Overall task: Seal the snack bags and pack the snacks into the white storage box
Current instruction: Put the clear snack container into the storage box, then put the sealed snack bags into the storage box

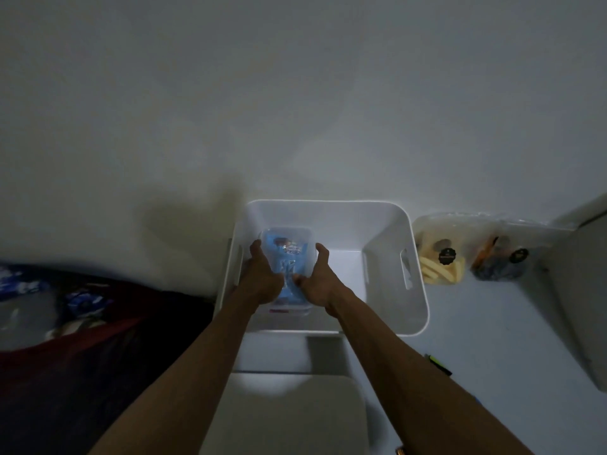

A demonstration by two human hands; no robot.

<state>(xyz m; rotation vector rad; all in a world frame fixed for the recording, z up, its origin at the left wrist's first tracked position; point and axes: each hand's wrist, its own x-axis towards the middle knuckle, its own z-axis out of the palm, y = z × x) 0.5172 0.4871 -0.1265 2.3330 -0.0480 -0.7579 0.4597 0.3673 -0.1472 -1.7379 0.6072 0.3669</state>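
The white storage box [394, 316] stands on the pale surface against the wall, with cut-out handles in its sides. In its left half lies a clear bag of blue snack packets [289, 254]. My left hand [262, 277] grips the bag's left edge and my right hand [317, 277] its right edge, both reaching down into the box. Right of the box, two clear bags rest on the surface: one with pale yellow sticks [440, 267] and one with dark and orange snacks [499, 261].
A dark red cloth with blue-and-white packets [82, 300] lies at the left. A white stool seat [289, 412] sits below the box. A green-and-black marker [438, 364] lies at the right, beside a grey block [584, 290].
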